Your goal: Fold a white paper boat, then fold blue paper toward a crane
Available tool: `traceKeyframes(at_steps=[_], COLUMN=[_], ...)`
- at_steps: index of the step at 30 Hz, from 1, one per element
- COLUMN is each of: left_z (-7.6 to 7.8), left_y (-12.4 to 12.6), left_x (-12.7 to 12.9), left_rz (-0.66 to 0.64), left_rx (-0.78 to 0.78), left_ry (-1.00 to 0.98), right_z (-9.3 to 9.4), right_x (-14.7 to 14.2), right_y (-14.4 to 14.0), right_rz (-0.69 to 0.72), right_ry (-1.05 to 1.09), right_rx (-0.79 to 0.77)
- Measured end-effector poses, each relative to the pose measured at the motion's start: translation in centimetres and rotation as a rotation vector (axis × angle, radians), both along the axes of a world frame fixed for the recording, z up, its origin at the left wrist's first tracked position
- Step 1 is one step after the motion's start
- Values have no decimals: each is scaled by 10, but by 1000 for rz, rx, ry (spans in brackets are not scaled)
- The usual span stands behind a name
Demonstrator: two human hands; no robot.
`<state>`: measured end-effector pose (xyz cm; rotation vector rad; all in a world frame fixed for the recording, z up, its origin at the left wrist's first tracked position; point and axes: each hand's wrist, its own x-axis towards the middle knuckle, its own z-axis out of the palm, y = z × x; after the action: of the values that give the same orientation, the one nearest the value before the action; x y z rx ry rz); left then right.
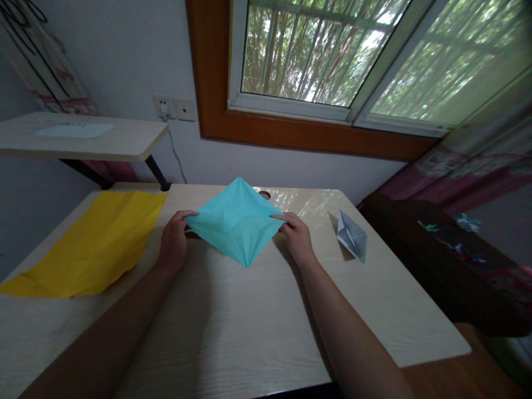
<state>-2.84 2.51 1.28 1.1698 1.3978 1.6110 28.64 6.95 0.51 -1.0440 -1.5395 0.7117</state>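
Tabletop: pale wood-grain laminate desk (233, 327) that fills the lower middle of the view, its far edge against a white wall under a wood-framed window (332, 66).
Shelf: a second pale laminate board (124, 138) on black brackets, raised above the far left corner of the tabletop; a white sheet lies on it.
Yellow paper: large creased yellow paper sheet (91, 244) lying flat along the left edge of the tabletop, running from the far left corner toward the near left corner, well apart from both hands.
Turquoise paper: diamond-shaped folded turquoise paper sheet (236, 219), creased from its centre, held up over the middle of the tabletop toward the far edge, its lowest point just above the surface.
Left hand: left hand (174, 244), fingers and thumb pinched together on the left corner of the turquoise paper.
Right hand: right hand (297, 238), fingers closed on the right corner of the same paper.
White paper: small folded white paper shape (352, 235) resting near the right edge of the tabletop, beside the right hand but apart from it.
Hole: round cable opening (265, 194) by the far edge, just behind the turquoise paper.
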Motion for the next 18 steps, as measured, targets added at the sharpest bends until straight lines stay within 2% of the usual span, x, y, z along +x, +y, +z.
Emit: traceKeyframes(at_steps=[4,11,18], left_z=[-2,0,-7], left_y=[-4,-7,-1], left_x=[3,4,0], left_rz=[-75,-145,-242], left_rx=[29,83,129], left_ry=[-11,219,316], right_z=[1,3,10], right_x=[6,18,25], right_y=[3,7,7], right_rz=[26,32,20], right_ry=[22,13,-2], right_rx=[-25,-34,-46])
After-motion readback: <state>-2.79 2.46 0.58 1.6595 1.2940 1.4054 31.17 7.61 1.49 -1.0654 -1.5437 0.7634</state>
